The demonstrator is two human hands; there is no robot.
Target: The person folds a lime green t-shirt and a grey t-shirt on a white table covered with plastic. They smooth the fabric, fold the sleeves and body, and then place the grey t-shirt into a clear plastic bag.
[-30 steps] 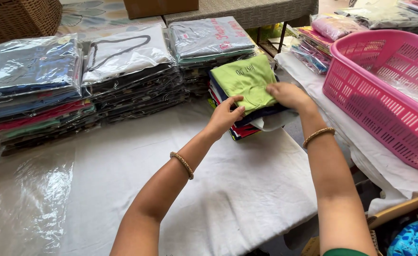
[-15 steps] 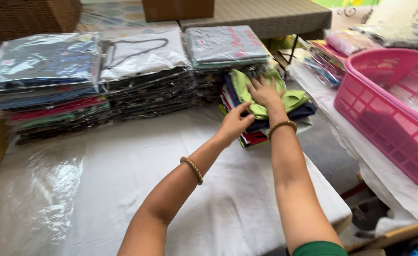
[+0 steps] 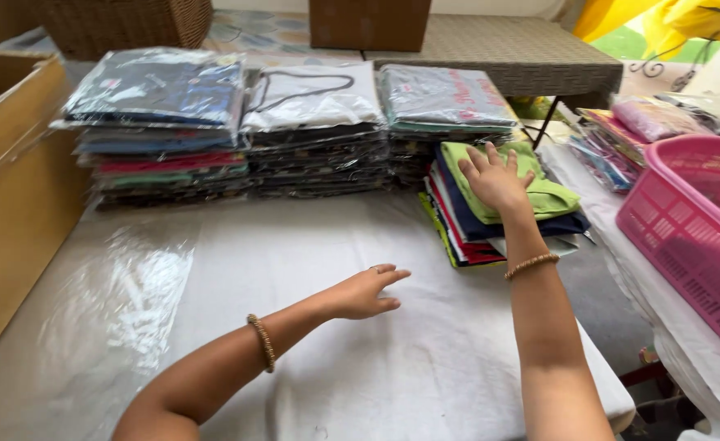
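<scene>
While right hand [image 3: 497, 178] presses open on green shirt [image 3: 540, 192], left hand [image 3: 364, 292] rests open on cloth, well apart.

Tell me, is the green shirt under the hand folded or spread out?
Folded. The green shirt lies as a neat flat rectangle on top of a small pile of folded clothes, with the right hand pressed flat on it.

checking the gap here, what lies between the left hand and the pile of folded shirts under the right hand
In the head view, only bare white table cover lies between the left hand and the pile of folded shirts where the right hand rests.
</scene>
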